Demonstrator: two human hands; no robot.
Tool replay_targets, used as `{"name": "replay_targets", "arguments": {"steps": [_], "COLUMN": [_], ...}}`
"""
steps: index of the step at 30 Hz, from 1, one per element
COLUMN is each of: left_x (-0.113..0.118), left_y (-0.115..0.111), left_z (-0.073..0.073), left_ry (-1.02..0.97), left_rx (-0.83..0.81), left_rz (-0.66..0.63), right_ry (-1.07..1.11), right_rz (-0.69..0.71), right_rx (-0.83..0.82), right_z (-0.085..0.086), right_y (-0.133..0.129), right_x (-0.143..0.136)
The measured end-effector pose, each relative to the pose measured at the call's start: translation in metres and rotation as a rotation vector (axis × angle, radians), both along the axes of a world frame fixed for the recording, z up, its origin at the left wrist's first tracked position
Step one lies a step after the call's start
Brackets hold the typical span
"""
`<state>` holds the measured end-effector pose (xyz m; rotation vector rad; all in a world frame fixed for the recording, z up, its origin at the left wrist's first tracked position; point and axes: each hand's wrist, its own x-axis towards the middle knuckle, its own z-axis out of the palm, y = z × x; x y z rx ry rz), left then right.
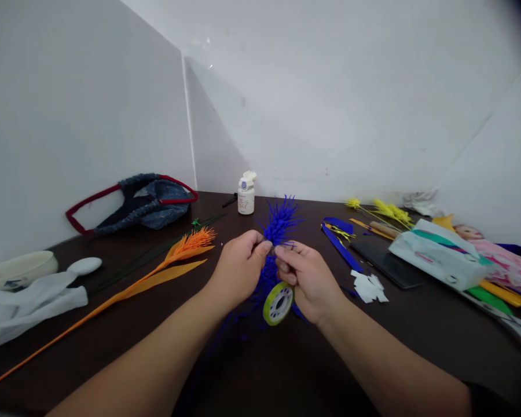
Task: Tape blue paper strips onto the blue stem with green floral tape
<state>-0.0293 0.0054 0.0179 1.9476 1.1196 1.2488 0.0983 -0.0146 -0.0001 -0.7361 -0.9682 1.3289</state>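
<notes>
Though bristly, a dense blue plume [281, 223].

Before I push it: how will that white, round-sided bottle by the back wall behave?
The white, round-sided bottle stands upright, taller than it is wide, so a push near its lid may well tip it. Once down, its curved side would probably let it roll. Its body shows no dents, so it is likely fairly stiff.
</notes>
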Motion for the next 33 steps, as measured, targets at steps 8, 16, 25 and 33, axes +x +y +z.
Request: {"name": "replay_targets", "arguments": {"steps": [8,16,25,33], "left_x": [0.004,0.007,0.007,0.001], "left_y": [-0.004,-0.01,-0.012,-0.008], "left_z": [-0.001,0.001,0.003,0.01], "left_ry": [-0.204,-0.18,-0.36,-0.399], "left_rx": [-0.238,-0.162,-0.332,-0.293], "left_rz": [-0.164,-0.191,-0.339,-0.279], "right_ry": [0.021,-0.053,-0.137,-0.194], "right_rz": [-0.082,-0.148,-0.299,-0.015], "right_rx": [-0.043,0.043,0.027,0.054], "right_z": [0.0,0.002,0.012,0.015], "right_y": [-0.001,-0.004,-0.011,-0.018], "right_x": [-0.001,-0.001,-0.005,0.007]}}
